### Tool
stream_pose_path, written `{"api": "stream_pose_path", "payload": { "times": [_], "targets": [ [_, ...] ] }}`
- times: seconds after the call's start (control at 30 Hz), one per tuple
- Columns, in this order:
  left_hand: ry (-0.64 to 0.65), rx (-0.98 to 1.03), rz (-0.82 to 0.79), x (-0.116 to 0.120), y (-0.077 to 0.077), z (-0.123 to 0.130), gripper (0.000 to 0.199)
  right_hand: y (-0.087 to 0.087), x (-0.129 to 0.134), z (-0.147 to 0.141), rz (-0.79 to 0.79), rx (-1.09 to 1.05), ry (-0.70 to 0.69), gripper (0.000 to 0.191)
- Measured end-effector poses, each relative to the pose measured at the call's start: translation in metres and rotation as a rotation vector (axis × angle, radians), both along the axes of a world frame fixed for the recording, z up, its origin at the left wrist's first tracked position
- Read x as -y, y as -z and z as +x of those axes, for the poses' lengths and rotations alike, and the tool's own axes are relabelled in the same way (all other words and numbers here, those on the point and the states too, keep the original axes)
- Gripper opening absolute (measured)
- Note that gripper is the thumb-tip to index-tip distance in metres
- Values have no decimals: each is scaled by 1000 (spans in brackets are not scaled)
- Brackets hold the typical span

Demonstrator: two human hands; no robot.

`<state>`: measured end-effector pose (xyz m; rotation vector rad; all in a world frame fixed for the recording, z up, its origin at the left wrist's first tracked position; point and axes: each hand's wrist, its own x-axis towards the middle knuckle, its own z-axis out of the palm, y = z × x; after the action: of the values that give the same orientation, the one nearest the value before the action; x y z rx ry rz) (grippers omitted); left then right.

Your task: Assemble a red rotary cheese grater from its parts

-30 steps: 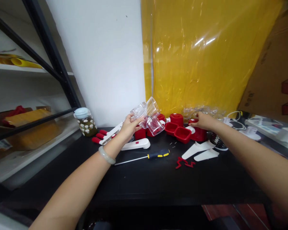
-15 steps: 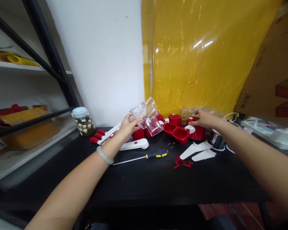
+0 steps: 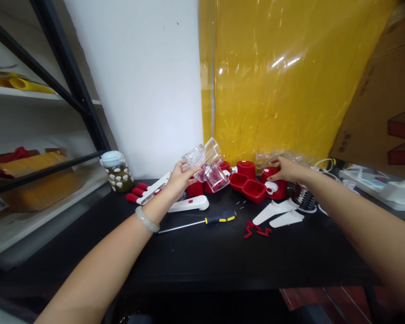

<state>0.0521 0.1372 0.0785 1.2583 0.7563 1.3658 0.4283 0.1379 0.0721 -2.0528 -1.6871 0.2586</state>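
Several clear plastic cups [image 3: 217, 176] are gripped by my left hand [image 3: 179, 181], held above red parts at the back of the black table. My right hand [image 3: 282, 169] has its fingers around the top of a red part with a white knob [image 3: 277, 189] at the back right. Beside that part sit two joined red trays [image 3: 254, 191]. Two white flat pieces [image 3: 275, 210] and small red zigzag pieces [image 3: 257, 230] lie in front. A screwdriver [image 3: 221, 217] rests near a white handle piece [image 3: 190, 204] in the middle.
A patterned jar with a blue lid [image 3: 117, 172] stands at the back left, near red-and-white handles [image 3: 148, 189]. A black bristled piece [image 3: 304, 198], white cables and a power strip [image 3: 380, 188] are at the right. Black shelving [image 3: 67, 67] rises on the left.
The red part under my right hand has turned, and its white knob now faces more toward the front. My left hand and the clear cups have hardly moved.
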Motion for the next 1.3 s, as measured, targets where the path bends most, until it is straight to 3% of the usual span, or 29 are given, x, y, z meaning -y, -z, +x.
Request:
{"api": "stream_pose_path", "payload": {
  "times": [0.23, 0.47, 0.63, 0.83, 1.03, 1.17, 1.3],
  "targets": [
    [36, 58, -37, -1, -1, 0, 48, 1, -2, 7, 14, -115, -53, 83],
    [72, 97, -91, -3, -2, -2, 31, -15, 7, 3, 42, -125, -64, 78],
    [97, 106, -115, -7, 1, -5, 39, -31, 18, -6, 66, 38, -16, 81],
    [128, 109, -152, -9, 0, -7, 49, -58, 36, -16, 196, 73, -27, 80],
    [142, 155, -165, -10, -2, -8, 49, -83, 62, -55, 370, -32, -190, 82],
    [81, 215, -174, -9, -6, -9, 48, -78, 68, -96, 365, -153, -362, 84],
    [53, 244, -163, -10, -10, -13, 50, -64, 57, -124, 303, -209, -461, 89]
  ]
}}
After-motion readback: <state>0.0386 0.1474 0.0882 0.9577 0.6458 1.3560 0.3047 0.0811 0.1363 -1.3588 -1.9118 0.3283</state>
